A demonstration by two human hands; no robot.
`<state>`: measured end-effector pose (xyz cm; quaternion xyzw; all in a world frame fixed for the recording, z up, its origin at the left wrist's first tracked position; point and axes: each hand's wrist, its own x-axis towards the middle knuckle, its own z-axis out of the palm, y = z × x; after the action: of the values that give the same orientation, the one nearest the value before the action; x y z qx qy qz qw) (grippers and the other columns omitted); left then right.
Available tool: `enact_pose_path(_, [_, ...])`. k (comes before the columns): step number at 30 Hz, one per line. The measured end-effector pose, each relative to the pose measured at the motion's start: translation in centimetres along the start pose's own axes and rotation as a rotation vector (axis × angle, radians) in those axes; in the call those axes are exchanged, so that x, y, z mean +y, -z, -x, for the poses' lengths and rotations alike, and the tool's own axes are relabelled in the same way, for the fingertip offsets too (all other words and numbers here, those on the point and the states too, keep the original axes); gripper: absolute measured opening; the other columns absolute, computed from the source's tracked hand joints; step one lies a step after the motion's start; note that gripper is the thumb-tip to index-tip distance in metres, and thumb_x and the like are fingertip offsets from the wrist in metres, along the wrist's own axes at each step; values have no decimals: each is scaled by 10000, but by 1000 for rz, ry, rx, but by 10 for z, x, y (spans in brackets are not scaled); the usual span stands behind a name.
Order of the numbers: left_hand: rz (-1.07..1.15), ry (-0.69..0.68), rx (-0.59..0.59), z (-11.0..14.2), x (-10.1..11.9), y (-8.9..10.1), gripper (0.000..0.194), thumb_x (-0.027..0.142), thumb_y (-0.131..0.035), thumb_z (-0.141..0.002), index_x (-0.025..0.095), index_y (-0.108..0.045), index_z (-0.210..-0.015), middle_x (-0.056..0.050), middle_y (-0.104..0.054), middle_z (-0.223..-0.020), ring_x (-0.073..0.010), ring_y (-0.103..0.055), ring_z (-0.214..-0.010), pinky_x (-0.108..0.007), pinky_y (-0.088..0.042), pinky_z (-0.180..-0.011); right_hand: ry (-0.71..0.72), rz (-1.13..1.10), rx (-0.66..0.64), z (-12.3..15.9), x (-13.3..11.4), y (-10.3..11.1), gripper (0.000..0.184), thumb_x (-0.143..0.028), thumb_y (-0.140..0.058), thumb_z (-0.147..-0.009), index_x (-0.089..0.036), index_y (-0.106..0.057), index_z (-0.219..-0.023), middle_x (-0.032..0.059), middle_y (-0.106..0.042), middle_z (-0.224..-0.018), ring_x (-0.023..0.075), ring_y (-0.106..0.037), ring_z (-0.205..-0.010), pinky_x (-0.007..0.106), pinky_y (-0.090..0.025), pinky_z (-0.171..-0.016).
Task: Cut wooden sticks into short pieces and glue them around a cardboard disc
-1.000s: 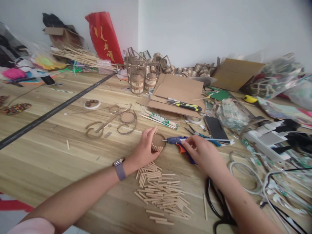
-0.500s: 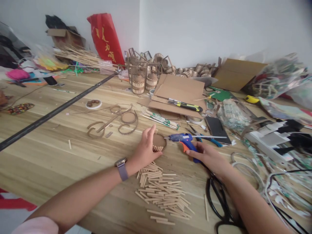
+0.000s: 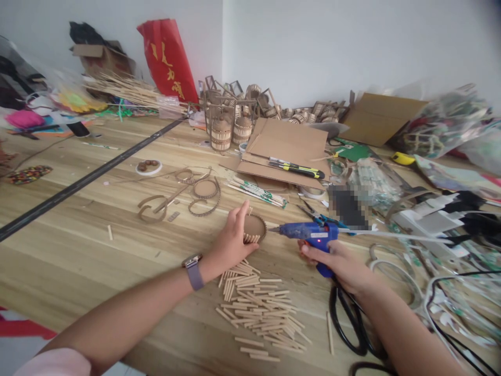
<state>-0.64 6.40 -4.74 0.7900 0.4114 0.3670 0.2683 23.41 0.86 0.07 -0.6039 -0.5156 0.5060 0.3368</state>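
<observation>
My left hand point(image 3: 234, 239) cups the left side of a small round cardboard disc point(image 3: 255, 227) that has short sticks fixed along its near edge. My right hand point(image 3: 337, 261) is closed round the handle of a blue hot glue gun point(image 3: 309, 231). The gun is lifted and level, its nozzle pointing left a short way from the disc's right edge. A small red light glows on the gun's body. A pile of short wooden sticks point(image 3: 260, 305) lies on the wooden table point(image 3: 78, 250) just below both hands. A watch with a purple strap is on my left wrist.
Black cable point(image 3: 348, 324) loops under my right forearm. Flat cardboard point(image 3: 287, 146) with yellow-black cutters, packets of chopsticks point(image 3: 258, 192), scissors and a power strip point(image 3: 422, 222) lie behind and to the right. Cardboard rings point(image 3: 203, 196) lie left; a black bar point(image 3: 90, 177) crosses the table.
My right hand has taken the glue gun by its handle and lifted it level, drawing it slightly right, away from the disc. My left hand has stayed on the disc.
</observation>
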Motion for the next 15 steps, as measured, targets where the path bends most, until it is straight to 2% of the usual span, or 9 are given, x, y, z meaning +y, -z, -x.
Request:
enact_pose_path(4, [0,4,-6,0,-1,0,1165,65,-759,-670,314,37,-1483,-152,-312,-1405,-324,-360,-1334,-531,-315,-1104,111,261,27,0,10,-3,414,-599,-680,-687,-194,-648,-766,20,-638,-713,174,-560,-662,284,-461,-616])
enact_pose_path(7, [2,1,-7,0,0,1,1166,61,-755,-674,313,46,-1484,-152,-322,-1401,-319,-354,-1337,-518,-321,-1103,213,382,-30,-2,15,-4,419,-583,-610,-758,-203,-696,-912,48,-705,-853,227,-627,-802,331,-511,-729])
enact_pose_path(9, [1,-4,-7,0,0,1,1167,61,-756,-675,308,47,-1485,-152,-334,-1394,-318,-353,-1337,-513,-326,-1102,233,433,-69,-3,16,-4,450,-581,-571,-786,-198,-708,-977,56,-724,-891,244,-650,-833,356,-525,-770])
enact_pose_path(15, [-1,-18,-11,0,0,1,1152,63,-751,-680,309,33,-1486,-144,-353,-1385,-317,-354,-1337,-520,-315,-1108,281,528,-34,-2,11,-9,487,-590,-479,-819,-188,-722,-948,74,-742,-913,268,-670,-841,377,-546,-769])
